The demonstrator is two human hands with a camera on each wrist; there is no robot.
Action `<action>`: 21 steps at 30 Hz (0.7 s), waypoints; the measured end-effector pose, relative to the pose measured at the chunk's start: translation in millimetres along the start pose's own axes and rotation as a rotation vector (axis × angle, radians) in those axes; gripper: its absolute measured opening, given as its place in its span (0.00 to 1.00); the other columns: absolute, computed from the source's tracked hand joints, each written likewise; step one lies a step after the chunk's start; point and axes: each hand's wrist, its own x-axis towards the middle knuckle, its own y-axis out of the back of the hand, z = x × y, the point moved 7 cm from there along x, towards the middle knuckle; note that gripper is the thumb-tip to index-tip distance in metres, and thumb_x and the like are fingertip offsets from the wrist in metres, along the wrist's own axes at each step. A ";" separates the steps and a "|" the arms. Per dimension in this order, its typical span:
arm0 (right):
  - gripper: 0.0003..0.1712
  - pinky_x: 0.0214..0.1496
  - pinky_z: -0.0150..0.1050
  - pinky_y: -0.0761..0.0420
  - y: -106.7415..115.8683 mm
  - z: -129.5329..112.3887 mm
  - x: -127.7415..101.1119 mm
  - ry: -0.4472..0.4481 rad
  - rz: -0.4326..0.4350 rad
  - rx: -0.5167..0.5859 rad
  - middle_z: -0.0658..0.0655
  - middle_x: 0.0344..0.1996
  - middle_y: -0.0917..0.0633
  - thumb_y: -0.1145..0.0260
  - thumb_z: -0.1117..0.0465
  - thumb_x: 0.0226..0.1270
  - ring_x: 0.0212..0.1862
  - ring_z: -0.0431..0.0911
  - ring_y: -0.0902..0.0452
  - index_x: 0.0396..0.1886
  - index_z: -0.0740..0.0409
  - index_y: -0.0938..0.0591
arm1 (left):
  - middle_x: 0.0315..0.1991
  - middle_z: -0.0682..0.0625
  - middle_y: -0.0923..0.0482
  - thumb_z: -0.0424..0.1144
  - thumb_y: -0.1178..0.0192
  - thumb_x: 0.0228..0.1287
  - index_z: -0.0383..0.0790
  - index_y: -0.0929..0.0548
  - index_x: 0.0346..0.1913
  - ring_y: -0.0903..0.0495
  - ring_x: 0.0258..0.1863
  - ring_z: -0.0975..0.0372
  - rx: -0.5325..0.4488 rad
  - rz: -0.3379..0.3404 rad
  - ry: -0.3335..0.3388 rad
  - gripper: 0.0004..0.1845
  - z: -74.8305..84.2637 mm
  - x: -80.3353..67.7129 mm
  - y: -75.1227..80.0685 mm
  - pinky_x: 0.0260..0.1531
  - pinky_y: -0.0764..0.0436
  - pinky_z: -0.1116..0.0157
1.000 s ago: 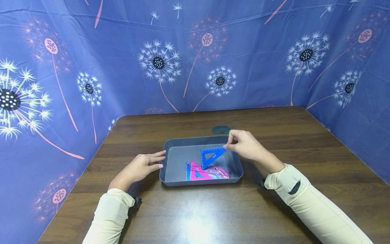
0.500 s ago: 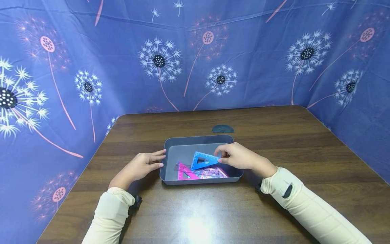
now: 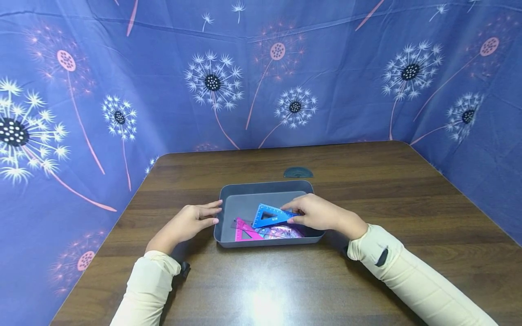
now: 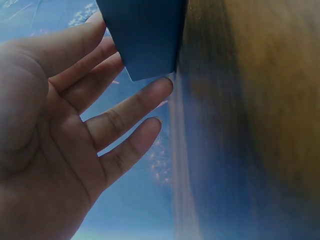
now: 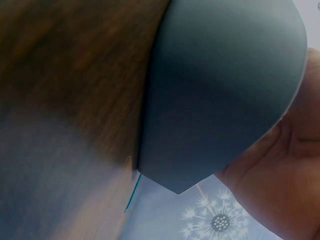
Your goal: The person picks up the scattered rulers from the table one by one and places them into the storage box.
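My right hand (image 3: 320,212) reaches over the right end of a grey rectangular tray (image 3: 234,206) and pinches the pointed corner of a blue set square (image 3: 257,219). Beneath it, along the tray's near side, lie a pink set square (image 3: 239,231) and a shiny iridescent piece (image 3: 282,232), partly covered. My left hand (image 3: 183,226) has its fingers spread, tips right at the tray's left wall. In the left wrist view, the thumb and fingers (image 4: 117,117) are extended around the tray's corner (image 4: 145,45). The tray wall (image 5: 215,100) hides my right fingers in the right wrist view.
A dark half-round protractor (image 3: 298,172) lies on the brown wooden table (image 3: 195,172) just behind the tray. Blue dandelion-print cloth (image 3: 253,90) hangs along the table's far edge and both sides.
My right hand has come down and left into the tray with the blue set square, which now lies flatter. The pink set square has shifted left. The left hand has stayed put.
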 end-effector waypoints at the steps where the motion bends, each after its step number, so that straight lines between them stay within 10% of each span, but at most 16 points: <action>1: 0.21 0.39 0.35 0.25 -0.1 -0.4 0.0 0.000 -0.002 -0.006 0.46 0.35 0.16 0.30 0.58 0.68 0.31 0.35 0.30 0.58 0.59 0.16 | 0.70 0.48 0.30 0.37 0.38 0.70 0.33 0.21 0.63 0.33 0.69 0.50 0.000 0.000 0.001 0.21 -0.4 0.0 -0.2 0.65 0.31 0.48; 15: 0.20 0.26 0.31 0.34 1.1 1.3 2.4 -0.035 0.008 0.038 0.41 0.18 0.31 0.29 0.59 0.66 0.22 0.34 0.40 0.57 0.58 0.16 | 0.69 0.48 0.29 0.37 0.38 0.70 0.33 0.21 0.63 0.33 0.69 0.50 -0.002 0.001 0.002 0.21 -1.2 0.3 0.5 0.65 0.31 0.48; 21: 0.18 0.24 0.31 0.32 8.5 3.8 2.1 -0.087 0.083 0.110 0.43 0.24 0.19 0.29 0.61 0.66 0.21 0.34 0.37 0.54 0.59 0.14 | 0.69 0.47 0.29 0.36 0.37 0.69 0.32 0.21 0.62 0.32 0.69 0.50 -0.007 -0.001 -0.012 0.21 -0.7 1.7 2.0 0.65 0.31 0.48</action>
